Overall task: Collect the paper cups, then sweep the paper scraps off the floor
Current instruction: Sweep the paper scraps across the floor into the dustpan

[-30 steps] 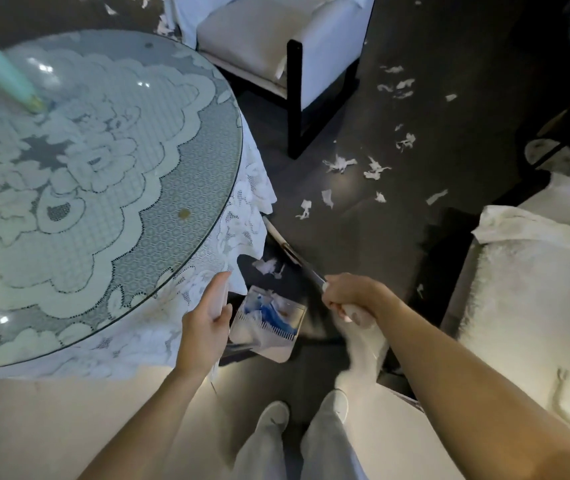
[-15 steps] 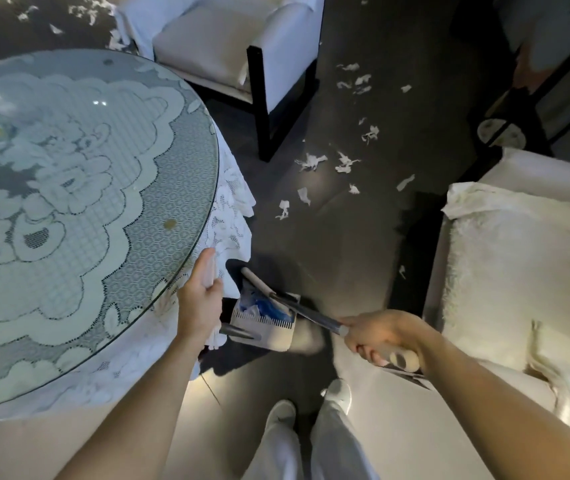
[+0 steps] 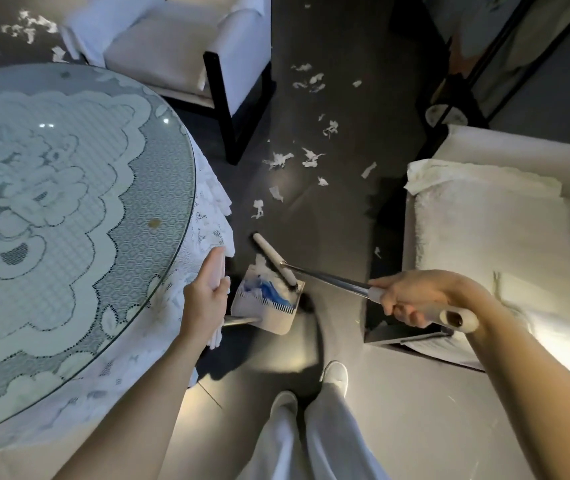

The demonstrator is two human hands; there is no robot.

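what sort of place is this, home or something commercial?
Probably a home sitting or dining room; a lounge isn't ruled out. Cues: round glass-topped table with lace cloth, white upholstered armchair, and a household broom in the right hand, dustpan in the left hand.

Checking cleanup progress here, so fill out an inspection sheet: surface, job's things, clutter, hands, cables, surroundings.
Surface: dark floor, scraps lying on it.
Job's things: paper scraps scattered ahead, some in the dustpan; broom head at the dustpan's mouth; paper cups, nothing seen.
Clutter: blue item in the dustpan, unidentifiable.
Hands: left hand grips the dustpan handle; right hand grips the broom handle.
Cables: nothing seen.
Surroundings: round lace-covered table; white armchair ahead, second armchair on the right.
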